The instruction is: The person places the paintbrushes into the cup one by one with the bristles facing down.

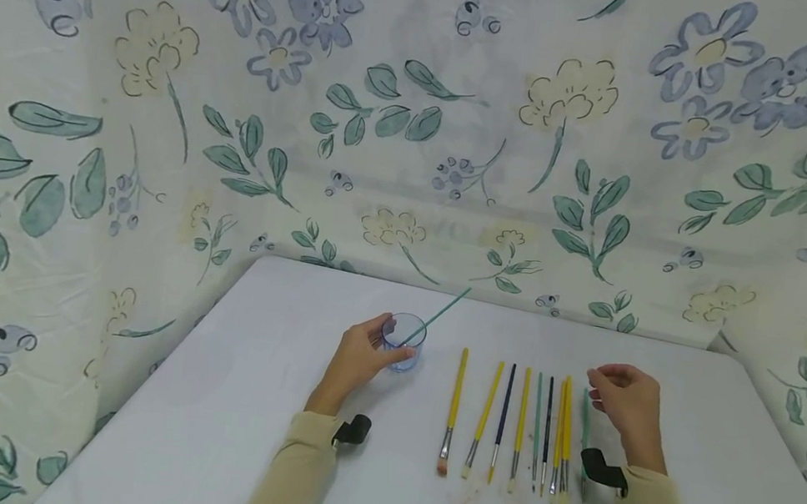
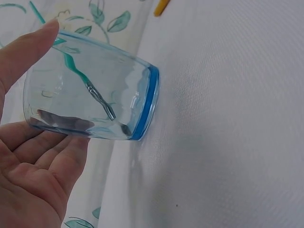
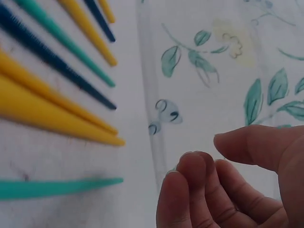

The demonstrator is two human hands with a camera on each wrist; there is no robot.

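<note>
Left hand [image 1: 359, 357] is clamped round the clear blue cup [image 1: 403, 361], inside the table's [image 1: 163, 424] far edge; a green brush [image 1: 448, 308] leans past its rim. Right hand [image 1: 628, 404]: thumb and fingertips apart, near the rightmost brush [image 1: 586, 417]. Tabletop separates cup from brush row [image 1: 522, 418].

Holding a clear, blue-based cup [image 2: 78, 95] in the left hand [image 2: 40, 175] — with a green-handled brush [image 2: 99, 99] slanting inside, down to the base — before the edge between white surface [image 2: 228, 118] and floral cloth [image 2: 118, 21], with a yellow tip [image 2: 161, 7] near that edge
</note>
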